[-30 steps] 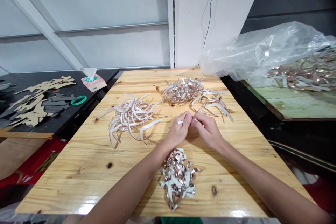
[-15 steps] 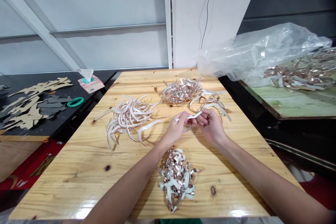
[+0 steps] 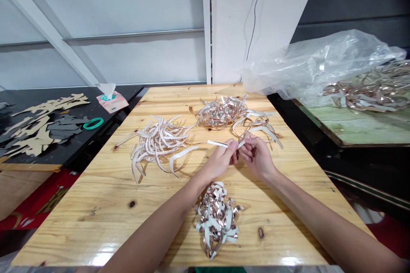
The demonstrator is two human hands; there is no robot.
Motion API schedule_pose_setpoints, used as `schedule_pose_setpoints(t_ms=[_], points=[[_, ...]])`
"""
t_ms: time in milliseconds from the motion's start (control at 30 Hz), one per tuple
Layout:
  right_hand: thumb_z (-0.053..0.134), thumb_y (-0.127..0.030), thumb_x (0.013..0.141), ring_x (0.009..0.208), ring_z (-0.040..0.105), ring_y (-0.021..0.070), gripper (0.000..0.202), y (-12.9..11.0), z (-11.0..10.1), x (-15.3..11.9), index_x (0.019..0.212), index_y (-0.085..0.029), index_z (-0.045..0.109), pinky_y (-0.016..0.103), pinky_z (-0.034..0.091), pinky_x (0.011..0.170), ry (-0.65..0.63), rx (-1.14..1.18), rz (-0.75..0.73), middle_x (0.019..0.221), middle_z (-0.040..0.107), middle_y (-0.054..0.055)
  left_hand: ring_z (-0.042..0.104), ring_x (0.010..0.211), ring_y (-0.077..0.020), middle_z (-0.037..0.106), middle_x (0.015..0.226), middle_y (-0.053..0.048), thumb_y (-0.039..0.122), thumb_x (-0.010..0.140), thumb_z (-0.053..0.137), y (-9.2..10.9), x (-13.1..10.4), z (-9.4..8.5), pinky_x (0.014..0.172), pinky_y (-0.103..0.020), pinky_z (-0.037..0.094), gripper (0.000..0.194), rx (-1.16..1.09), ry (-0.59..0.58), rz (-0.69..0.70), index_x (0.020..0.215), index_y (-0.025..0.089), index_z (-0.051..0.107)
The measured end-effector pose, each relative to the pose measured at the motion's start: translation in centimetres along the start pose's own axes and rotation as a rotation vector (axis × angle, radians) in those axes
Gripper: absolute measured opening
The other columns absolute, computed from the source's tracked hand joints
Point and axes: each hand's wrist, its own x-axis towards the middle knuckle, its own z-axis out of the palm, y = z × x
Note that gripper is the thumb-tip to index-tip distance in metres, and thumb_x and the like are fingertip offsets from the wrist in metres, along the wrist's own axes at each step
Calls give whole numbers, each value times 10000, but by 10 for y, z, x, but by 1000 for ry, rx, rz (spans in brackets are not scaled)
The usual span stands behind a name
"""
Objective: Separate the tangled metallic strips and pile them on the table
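My left hand (image 3: 224,158) and my right hand (image 3: 255,155) are close together over the middle of the wooden table, both pinching one narrow pale strip (image 3: 215,143). One end of the strip sticks out to the left past my left thumb, and a short length spans the gap between my hands. To the left lies a heap of long pale strips with shiny edges (image 3: 163,136). Beyond my hands is a tangled pile of rose-gold strips (image 3: 221,113), with looser curled strips (image 3: 258,127) beside it. Nearer me lies a mound of short white and rose-gold scraps (image 3: 216,217).
On the dark table at left are beige and grey cut pieces (image 3: 41,130), a green tape ring (image 3: 93,123) and a tissue pack (image 3: 112,101). At right, a clear plastic bag (image 3: 323,62) and more shiny strips (image 3: 365,96) lie on a green-topped board (image 3: 349,130).
My left hand has shifted right along the strip, closer to my right hand. More of the strip now sticks out on the left, and the span between my hands is shorter.
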Motion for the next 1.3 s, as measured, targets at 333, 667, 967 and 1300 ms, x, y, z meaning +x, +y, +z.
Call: schedule_pose_setpoints(t_ms=[333,667,967,1300], points=[[617,-217,815,388,239,73,366,-10,-1,4,576,-211,340,204,355,374,54,324,118,477,301,-82,617,616,-147,604,683,-9,583,914,534,-11,9,1,689,-299,492,457,-376,-37,-67,719,172,483],[606,-208,788,400,219,76,373,-26,-12,11,588,-214,292,225,321,391,95,340,36,495,269,-83,728,679,-223,730,816,-130,583,846,618,-12,14,0,674,-328,549,452,-554,-71,-258,830,145,509],[641,-307,827,509,446,104,275,-33,-13,11,669,-215,437,227,400,454,149,301,-64,574,410,-51,703,788,-197,685,952,-70,577,939,511,-7,8,5,744,-346,549,374,-339,209,10,898,206,486],[730,-373,866,580,466,142,250,-3,-4,0,739,-223,575,265,352,549,13,-718,-249,634,569,-34,567,847,-211,592,879,-58,593,984,371,3,-7,2,861,-357,474,428,-63,249,171,890,214,545]])
